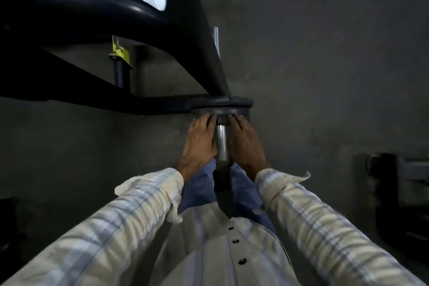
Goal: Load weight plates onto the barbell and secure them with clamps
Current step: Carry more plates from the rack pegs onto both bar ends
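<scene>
Hands [222,139] flat on round plate [241,102], steel sleeve [221,144] between

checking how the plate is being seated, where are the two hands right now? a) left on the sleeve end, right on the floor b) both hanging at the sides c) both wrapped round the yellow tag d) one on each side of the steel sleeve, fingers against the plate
d: the left hand and the right hand flank the steel sleeve, fingers laid flat against the dark plate on it.
</scene>
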